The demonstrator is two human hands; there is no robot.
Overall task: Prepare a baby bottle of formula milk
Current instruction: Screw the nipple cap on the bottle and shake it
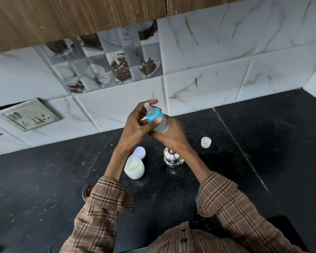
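A small baby bottle (161, 125) with a blue collar (154, 115) and a clear teat is held above the black counter (44, 179), tilted towards the wall. My right hand (171, 134) grips the bottle's body from below. My left hand (135, 123) pinches the blue collar, thumb across it and fingers spread near the teat. Below my hands stands an open white formula tub (134, 168) with a pale scoop inside. Its white lid (140, 152) lies just behind it.
A small steel pot (171, 158) stands on the counter under my right wrist. A clear bottle cap (206, 142) sits further right. A switch and socket plate (29, 114) is on the tiled wall at left. Wooden cabinets hang overhead.
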